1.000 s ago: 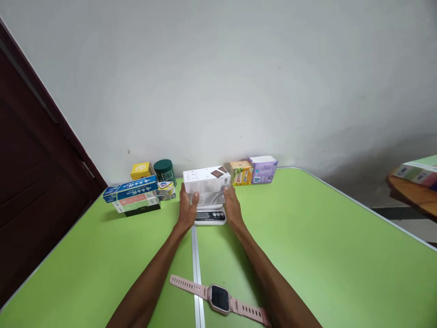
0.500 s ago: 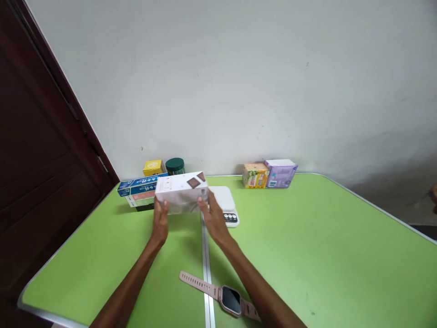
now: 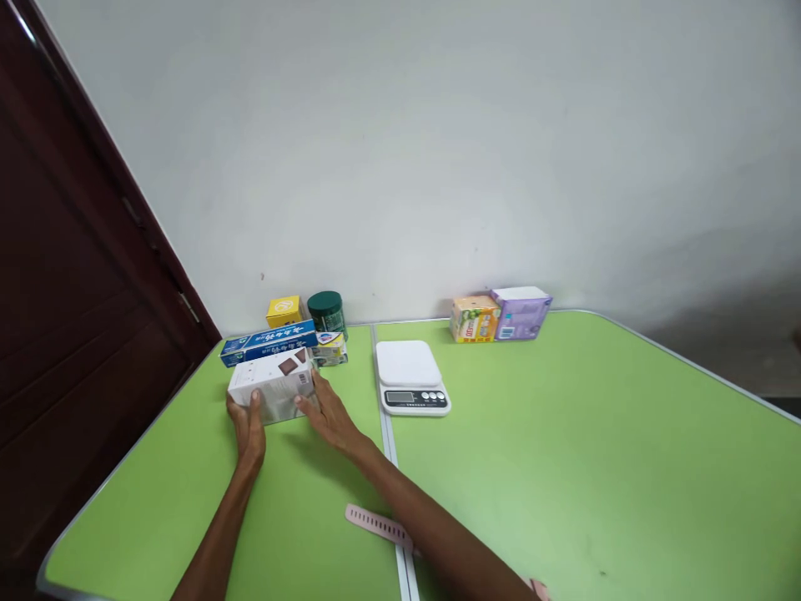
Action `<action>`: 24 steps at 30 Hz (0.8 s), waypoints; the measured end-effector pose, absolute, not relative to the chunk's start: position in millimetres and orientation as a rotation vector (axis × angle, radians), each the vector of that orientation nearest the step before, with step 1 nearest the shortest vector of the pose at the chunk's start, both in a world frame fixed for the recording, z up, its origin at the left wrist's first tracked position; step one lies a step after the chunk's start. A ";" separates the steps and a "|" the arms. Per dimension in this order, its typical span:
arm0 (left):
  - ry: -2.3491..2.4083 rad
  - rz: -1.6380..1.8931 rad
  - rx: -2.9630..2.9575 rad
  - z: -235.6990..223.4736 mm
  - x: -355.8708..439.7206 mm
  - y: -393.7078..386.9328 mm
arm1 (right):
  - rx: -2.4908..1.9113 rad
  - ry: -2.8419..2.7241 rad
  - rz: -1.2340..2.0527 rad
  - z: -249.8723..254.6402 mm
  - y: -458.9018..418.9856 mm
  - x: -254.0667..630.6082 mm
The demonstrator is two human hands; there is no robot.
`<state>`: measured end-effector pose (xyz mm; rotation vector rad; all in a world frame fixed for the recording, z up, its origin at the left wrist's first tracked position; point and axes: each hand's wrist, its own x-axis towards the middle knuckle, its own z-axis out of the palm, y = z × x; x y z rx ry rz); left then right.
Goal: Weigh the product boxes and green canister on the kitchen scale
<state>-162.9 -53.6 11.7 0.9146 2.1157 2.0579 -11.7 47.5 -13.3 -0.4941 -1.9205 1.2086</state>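
Between my two hands is a white box with brown squares printed on its top. My left hand grips its left end, thumb on the near face. At the right end my right hand holds it the same way. Directly behind it lie blue toothpaste boxes, stacked and partly covered by the white box. A white kitchen scale stands to the right of my right hand with nothing on its plate. Under my right forearm is a pink-strapped smartwatch, its face hidden.
Behind the toothpaste boxes stand a yellow box, a green lidded jar and a small box. An orange pack and a purple pack sit by the wall. A metal seam divides the green table.
Both hands have carried the white box left and down, in front of the toothpaste boxes. The scale is now uncovered, while my right forearm covers more of the smartwatch.
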 end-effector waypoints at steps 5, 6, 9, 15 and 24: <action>2.469 2.088 1.329 22.5 -145.7 -59.4 | -0.521 -1.921 1.056 -8.4 57.7 59.0; 2.452 2.074 1.462 27.0 -136.1 -58.3 | -0.555 -1.886 1.004 -9.0 63.7 81.1; 2.276 1.996 1.691 41.4 -93.4 -43.1 | -0.785 -1.712 0.844 -17.8 93.9 155.7; 1.809 1.729 1.723 57.5 21.1 39.0 | -1.252 -1.260 0.613 -42.1 172.8 278.0; 1.625 1.201 1.440 42.6 126.5 210.6 | -1.126 -1.313 0.692 -44.0 244.1 295.9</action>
